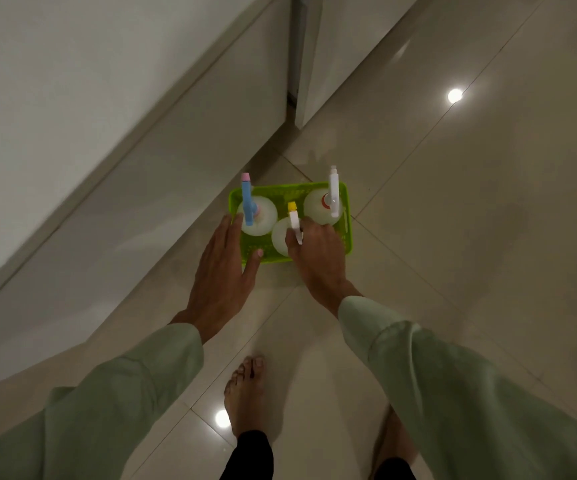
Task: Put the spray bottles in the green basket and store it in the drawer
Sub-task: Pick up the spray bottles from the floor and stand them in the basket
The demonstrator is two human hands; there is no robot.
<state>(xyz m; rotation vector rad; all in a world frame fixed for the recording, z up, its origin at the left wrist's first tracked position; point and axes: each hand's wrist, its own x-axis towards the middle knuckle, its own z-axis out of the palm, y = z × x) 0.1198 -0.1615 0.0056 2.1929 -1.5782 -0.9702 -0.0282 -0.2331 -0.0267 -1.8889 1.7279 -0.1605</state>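
Nearest, the left hand is spread flat at the left edge of the basket; the right hand is curled beside the yellow-capped bottle, its grip not clearly seen. Loaded with three bottles, the thin plastic basket is judged heavy and bendy, best held by both short rims.

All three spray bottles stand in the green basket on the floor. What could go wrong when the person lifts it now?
1. The spray bottles, such as the blue-headed one, stand tall above the low rim of the green basket, so a tilt may tip them out.
2. The left hand lies open at the basket's edge, while the right hand rests over the middle bottle; an uneven lift is likely.
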